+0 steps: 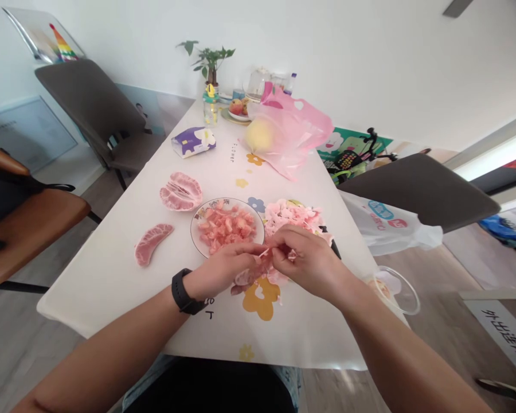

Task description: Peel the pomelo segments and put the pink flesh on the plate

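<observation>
Fingers [284,244] of the left hand [221,269] and right hand [305,258] pinch a pink pomelo segment [251,272] between them at lower centre of the frame, just above the worktop [112,298]; a plate of pulp [227,226] sits just beyond the hands, a heap of peel [292,217] to its right, another segment [153,244] at left

"What's between the left hand [221,269] and right hand [305,258]?"
"A pink pomelo segment [258,267], pinched by both."
"Ahead of the left hand?"
"A round white plate [196,232] of pink pomelo pieces [226,226], on the white bench [103,298]."
"Ahead of the right hand?"
"A pink heap of pomelo skin [292,217], just beside the plate."
"Farther ahead?"
"A yellow pomelo [258,135] in a pink plastic bag [301,129]."
</observation>
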Demonstrator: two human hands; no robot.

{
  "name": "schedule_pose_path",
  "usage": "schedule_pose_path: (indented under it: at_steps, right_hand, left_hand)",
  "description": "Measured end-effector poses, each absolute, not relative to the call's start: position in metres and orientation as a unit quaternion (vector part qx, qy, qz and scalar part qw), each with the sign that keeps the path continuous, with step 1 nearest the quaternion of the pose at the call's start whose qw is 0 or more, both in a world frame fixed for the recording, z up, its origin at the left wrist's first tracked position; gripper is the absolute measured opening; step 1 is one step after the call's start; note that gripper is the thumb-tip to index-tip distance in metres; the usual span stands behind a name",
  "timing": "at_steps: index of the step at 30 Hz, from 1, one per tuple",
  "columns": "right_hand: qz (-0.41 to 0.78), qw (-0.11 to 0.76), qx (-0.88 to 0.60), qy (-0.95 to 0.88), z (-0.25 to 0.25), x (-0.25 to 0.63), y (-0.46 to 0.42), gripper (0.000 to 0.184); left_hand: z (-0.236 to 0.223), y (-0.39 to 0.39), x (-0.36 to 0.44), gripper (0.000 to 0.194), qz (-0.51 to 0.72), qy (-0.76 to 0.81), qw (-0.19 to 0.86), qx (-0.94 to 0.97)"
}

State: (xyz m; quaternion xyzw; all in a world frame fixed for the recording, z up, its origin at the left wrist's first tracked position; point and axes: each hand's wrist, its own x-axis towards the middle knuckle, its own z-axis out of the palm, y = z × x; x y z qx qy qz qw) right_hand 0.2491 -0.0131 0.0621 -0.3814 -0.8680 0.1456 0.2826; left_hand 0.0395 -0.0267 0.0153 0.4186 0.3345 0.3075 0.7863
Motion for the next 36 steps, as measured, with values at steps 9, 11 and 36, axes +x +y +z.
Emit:
schedule_pose_path:
  at_steps: [9, 11, 36]
  right_hand:
    - [0.138, 0.298, -0.433, -0.839, 0.066, 0.248, -0.027, 0.011]
    - [0.11, 0.288, -0.448, -0.839, 0.064, 0.246, -0.03, 0.015]
    - [0.463, 0.476, -0.528, -0.529, 0.035, 0.245, -0.016, 0.032]
  left_hand:
    - [0.013, -0.026, 0.041, 0.038, 0.316, 0.337, 0.782, 0.419]
    - [0.014, -0.026, 0.042, 0.032, 0.32, 0.332, 0.779, 0.425]
    - [0.022, -0.029, 0.037, 0.048, 0.314, 0.299, 0.824, 0.364]
